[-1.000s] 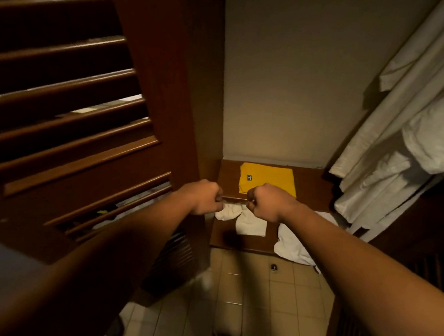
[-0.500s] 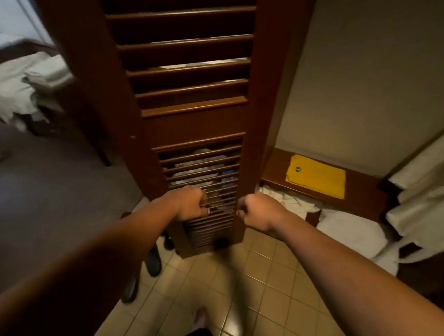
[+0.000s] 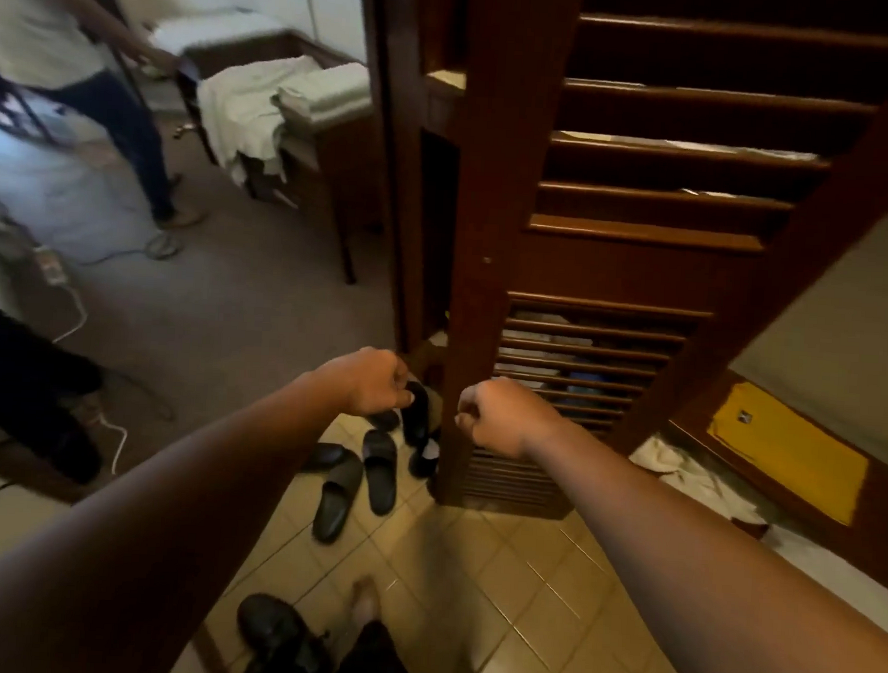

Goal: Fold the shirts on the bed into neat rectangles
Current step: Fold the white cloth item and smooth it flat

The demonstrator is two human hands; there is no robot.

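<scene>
My left hand (image 3: 372, 381) and my right hand (image 3: 499, 416) are stretched out in front of me at waist height, a short gap apart. Both are curled into fists and I see nothing in either of them. A folded yellow shirt (image 3: 785, 452) lies flat on a low wooden ledge (image 3: 694, 426) at the far right, well away from both hands. Crumpled white cloth (image 3: 682, 469) lies just in front of that ledge. No bed is in view.
A dark louvred wooden door (image 3: 616, 252) stands open right ahead of my hands. Several black slippers (image 3: 357, 481) lie on the tiled floor below. At the left are a carpet with cables (image 3: 72, 317), two persons (image 3: 61, 33), and a wooden stand with white towels (image 3: 284, 101).
My view has swung left, from the closet ledge to the door and the room. The yellow shirt has slid to the right edge. My fists have drifted slightly apart.
</scene>
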